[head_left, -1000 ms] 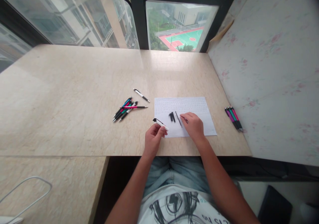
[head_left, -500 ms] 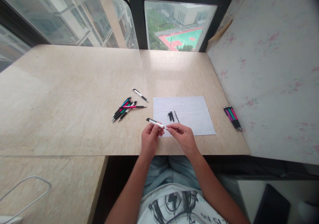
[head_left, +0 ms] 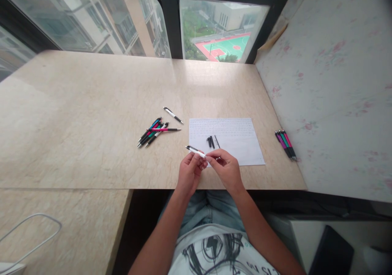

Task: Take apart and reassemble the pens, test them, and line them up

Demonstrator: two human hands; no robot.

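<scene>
My left hand (head_left: 191,170) is closed around the white barrel of a pen (head_left: 196,151), whose black clip end points up and left. The fingertips of my right hand (head_left: 226,168) are pinched at the barrel's lower right end; whatever they hold there is too small to make out. Just beyond the hands, on a sheet of paper with handwriting (head_left: 245,148), lie two short black pen parts (head_left: 210,142) and a thin dark refill (head_left: 217,141).
Left of the paper is a pile of colored pens (head_left: 153,133), with a white and black pen (head_left: 173,115) behind it. Several purple, green and pink pens (head_left: 286,145) lie by the wall on the right. A window (head_left: 220,30) borders the far edge of the countertop (head_left: 101,116).
My left hand has moved right with the pen barrel, closing the gap to my right fingertips. The right hand has barely shifted.
</scene>
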